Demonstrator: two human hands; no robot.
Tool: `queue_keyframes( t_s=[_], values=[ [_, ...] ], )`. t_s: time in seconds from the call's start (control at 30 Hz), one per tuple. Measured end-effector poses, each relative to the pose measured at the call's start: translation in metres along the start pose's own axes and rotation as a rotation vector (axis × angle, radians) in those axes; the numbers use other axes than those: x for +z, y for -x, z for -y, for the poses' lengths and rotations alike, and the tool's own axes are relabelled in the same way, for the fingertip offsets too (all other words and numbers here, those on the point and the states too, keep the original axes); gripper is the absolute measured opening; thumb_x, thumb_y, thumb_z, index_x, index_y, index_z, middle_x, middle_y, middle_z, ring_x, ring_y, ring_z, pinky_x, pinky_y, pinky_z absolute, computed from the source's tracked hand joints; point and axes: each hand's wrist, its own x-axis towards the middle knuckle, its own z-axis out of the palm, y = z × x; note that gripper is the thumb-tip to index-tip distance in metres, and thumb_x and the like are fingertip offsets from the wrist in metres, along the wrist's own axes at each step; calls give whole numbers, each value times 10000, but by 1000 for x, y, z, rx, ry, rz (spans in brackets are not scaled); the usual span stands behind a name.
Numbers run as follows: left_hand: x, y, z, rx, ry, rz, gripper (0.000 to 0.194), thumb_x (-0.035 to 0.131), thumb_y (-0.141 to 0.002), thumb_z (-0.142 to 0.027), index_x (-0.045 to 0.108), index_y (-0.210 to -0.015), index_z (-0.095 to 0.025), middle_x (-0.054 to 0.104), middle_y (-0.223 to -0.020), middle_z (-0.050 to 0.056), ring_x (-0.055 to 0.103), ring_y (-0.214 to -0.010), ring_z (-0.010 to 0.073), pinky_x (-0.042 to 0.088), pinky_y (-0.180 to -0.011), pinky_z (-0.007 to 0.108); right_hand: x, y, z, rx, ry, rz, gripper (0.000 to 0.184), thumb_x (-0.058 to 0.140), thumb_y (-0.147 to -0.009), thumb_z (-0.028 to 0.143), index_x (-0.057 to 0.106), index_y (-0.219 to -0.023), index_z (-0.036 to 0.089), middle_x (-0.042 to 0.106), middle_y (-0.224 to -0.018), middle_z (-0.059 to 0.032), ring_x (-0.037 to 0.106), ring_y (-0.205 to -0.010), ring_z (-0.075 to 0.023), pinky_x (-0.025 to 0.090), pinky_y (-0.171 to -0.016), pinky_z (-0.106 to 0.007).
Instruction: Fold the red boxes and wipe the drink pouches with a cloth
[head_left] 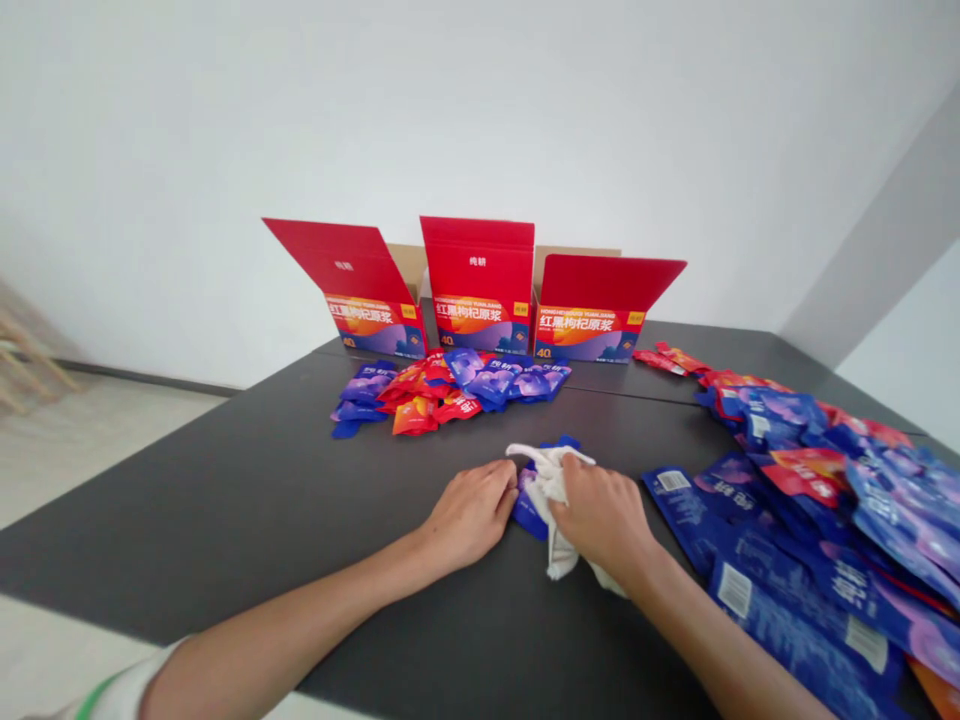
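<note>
A blue and purple pouch [530, 516] lies on the dark table in front of me, partly hidden by a crumpled white cloth [553, 480]. My left hand [474, 512] is closed, with its fingertips pinching the pouch's left edge. The cloth is bunched in my right hand [606, 515], which presses it onto the pouch from the right. Loose cloth hangs out below those fingers onto the tabletop.
Three open red cartons, left [375, 325], middle [480, 322] and right [585, 333], stand along the back. Before them lies a heap of red pouches [415, 414] and blue pouches [491, 380]. A large pile of blue and red pouches [795, 560] covers the table's [285, 480] right side.
</note>
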Motion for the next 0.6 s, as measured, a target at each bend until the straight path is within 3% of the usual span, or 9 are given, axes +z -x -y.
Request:
queue_keyframes(
  t_s=[0.07, 0.2, 0.37, 0.53, 0.6],
  values=[
    [0, 0, 0, -7, -12, -8, 125, 370, -872, -205, 479, -813, -190, 589, -875, 41, 558, -829, 179, 401, -704, 266, -1, 0, 1, 34, 34, -13, 233, 494, -784, 319, 494, -967, 175, 647, -872, -105, 630, -821, -263, 437, -694, -337],
    [2, 0, 1, 4, 5, 0, 90, 400, -828, -138, 472, -819, -191, 589, -892, 42, 559, -828, 175, 398, -712, 262, 1, 3, 4, -167, -16, 1, 254, 533, -743, 311, 490, -968, 202, 648, -855, -71, 628, -809, -243, 436, -704, -322],
    [2, 0, 2, 18, -16, -25, 121, 356, -881, -207, 460, -822, -196, 578, -866, 37, 556, -810, 173, 392, -700, 259, 1, -1, -3, 9, 22, -28, 215, 485, -775, 323, 495, -944, 191, 654, -844, -85, 634, -787, -257, 434, -666, -326],
    [4, 1, 3, 44, -23, -26, 77, 395, -840, -155, 462, -839, -193, 582, -882, 40, 558, -821, 176, 392, -699, 259, 1, 3, 4, -176, -12, -22, 247, 519, -734, 301, 500, -961, 204, 653, -837, -65, 630, -785, -239, 427, -686, -309],
    [5, 2, 3, 54, -4, -40, 87, 385, -850, -166, 466, -837, -193, 583, -871, 40, 557, -812, 172, 390, -704, 261, 3, 2, 2, -119, -21, -7, 244, 506, -744, 315, 505, -960, 203, 657, -850, -70, 632, -795, -244, 423, -680, -309]
  ],
)
